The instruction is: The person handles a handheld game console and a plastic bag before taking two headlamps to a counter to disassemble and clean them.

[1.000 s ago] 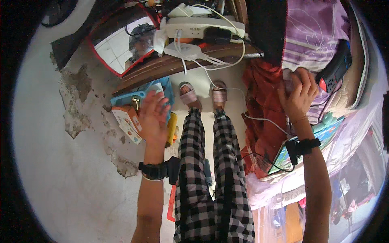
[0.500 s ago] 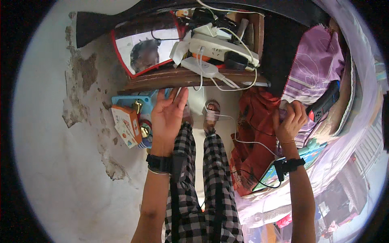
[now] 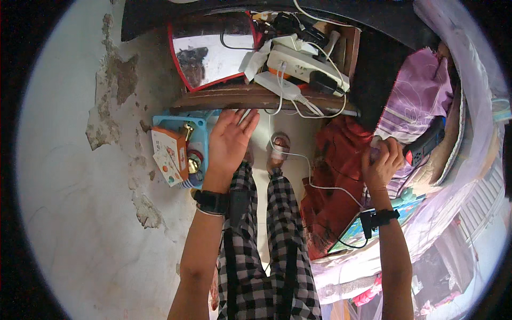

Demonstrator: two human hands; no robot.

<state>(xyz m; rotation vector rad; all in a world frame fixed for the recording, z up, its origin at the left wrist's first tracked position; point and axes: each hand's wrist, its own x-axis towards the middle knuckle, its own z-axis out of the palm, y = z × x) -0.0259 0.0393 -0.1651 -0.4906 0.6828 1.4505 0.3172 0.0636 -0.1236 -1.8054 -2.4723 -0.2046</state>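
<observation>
My left hand [image 3: 232,140] is open, palm up, with its fingers stretched out against the front edge of a brown drawer [image 3: 184,102]. On the right, my right hand [image 3: 385,162] has its fingers curled around a bunched bit of purple cloth [image 3: 413,98] with white stripes. Right beside those fingers lies a dark handheld device [image 3: 426,142] with a red part. The drawer holds a red-rimmed mirror [image 3: 213,58], a white power strip [image 3: 306,65] and a white adapter [image 3: 277,85] with cords.
A blue basket [image 3: 200,125] with an orange-and-white box [image 3: 169,152] stands left of my left hand. A red cloth [image 3: 336,178] hangs at the right, crossed by a white cable [image 3: 325,186]. Peeling wall [image 3: 109,128] lies left; pale netting [image 3: 477,80] borders the right.
The drawer and its contents have shifted rightward and slightly up in the picture as the view turned. My left hand stays open at the drawer edge; a purple bit now shows between my right fingers.
</observation>
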